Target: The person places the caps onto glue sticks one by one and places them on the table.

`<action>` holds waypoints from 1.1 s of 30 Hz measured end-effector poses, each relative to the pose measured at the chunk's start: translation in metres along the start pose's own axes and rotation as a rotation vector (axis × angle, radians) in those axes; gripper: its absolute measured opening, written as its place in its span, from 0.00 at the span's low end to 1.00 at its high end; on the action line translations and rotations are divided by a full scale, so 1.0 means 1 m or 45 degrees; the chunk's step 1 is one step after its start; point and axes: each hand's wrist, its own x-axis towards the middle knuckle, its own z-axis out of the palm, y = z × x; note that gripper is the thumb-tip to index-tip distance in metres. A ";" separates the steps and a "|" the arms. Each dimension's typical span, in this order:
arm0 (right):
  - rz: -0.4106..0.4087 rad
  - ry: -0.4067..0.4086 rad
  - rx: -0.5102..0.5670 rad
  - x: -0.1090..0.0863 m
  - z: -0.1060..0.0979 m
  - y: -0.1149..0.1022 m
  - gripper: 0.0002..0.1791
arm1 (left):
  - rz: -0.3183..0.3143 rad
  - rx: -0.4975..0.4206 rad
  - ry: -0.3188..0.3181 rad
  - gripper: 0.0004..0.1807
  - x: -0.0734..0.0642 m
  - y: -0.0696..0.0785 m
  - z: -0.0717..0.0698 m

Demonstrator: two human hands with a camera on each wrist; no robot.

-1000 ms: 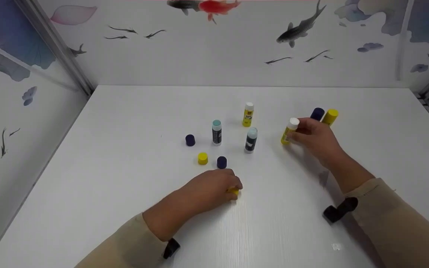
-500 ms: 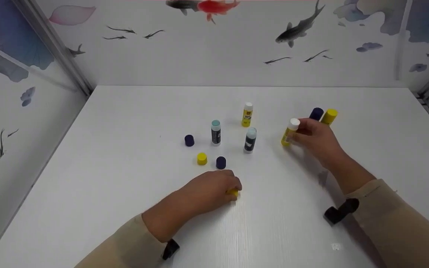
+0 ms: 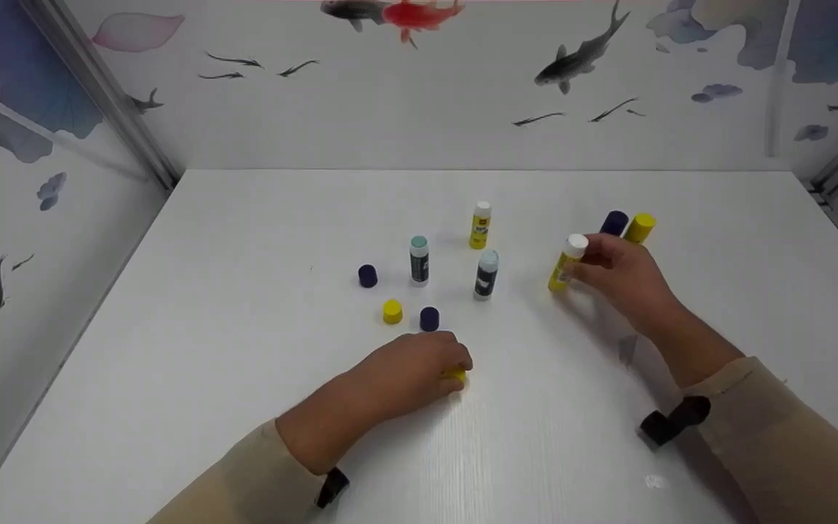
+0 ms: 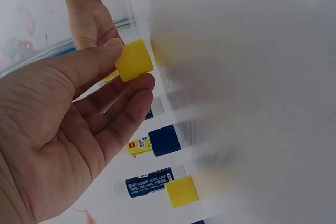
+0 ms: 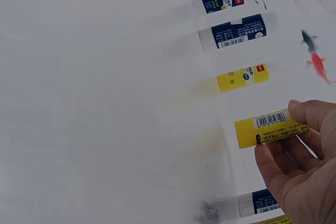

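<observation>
In my left hand [image 3: 404, 371] I pinch a small yellow cap [image 4: 135, 60] between thumb and fingertips, low over the white table. My right hand [image 3: 626, 280] grips a yellow glue stick [image 5: 247, 132] by its side; it has a bare white top and leans slightly. Nearest the left hand stands a dark blue cap [image 3: 429, 319], with a yellow cap [image 3: 392, 311] and another dark blue cap [image 3: 367, 276] farther left. Between the hands and the back wall stand two uncapped dark blue glue sticks [image 3: 419, 262] and one uncapped yellow glue stick [image 3: 480, 225].
Partly hidden behind the right hand are a glue stick with a dark blue cap [image 3: 614, 223] and one with a yellow cap [image 3: 639, 228]. White panels printed with fish [image 3: 317, 116] border the table at the back and left.
The right hand has shifted slightly nearer and to the right with the yellow glue stick. The left hand keeps its pinch on the yellow cap, almost still. The head view has drifted slightly.
</observation>
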 end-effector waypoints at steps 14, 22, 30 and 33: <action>-0.031 -0.014 -0.042 -0.014 -0.001 -0.004 0.27 | -0.003 -0.066 0.046 0.15 -0.001 0.000 0.000; -0.054 -0.019 -0.004 -0.024 0.001 -0.008 0.28 | 0.020 -0.074 0.085 0.16 -0.002 0.004 -0.002; -0.060 -0.027 0.038 -0.033 0.005 -0.009 0.27 | 0.021 -0.119 0.104 0.17 0.001 0.010 -0.005; -0.066 -0.025 0.032 -0.035 0.007 -0.009 0.27 | 0.028 -0.128 0.112 0.17 0.001 0.013 -0.007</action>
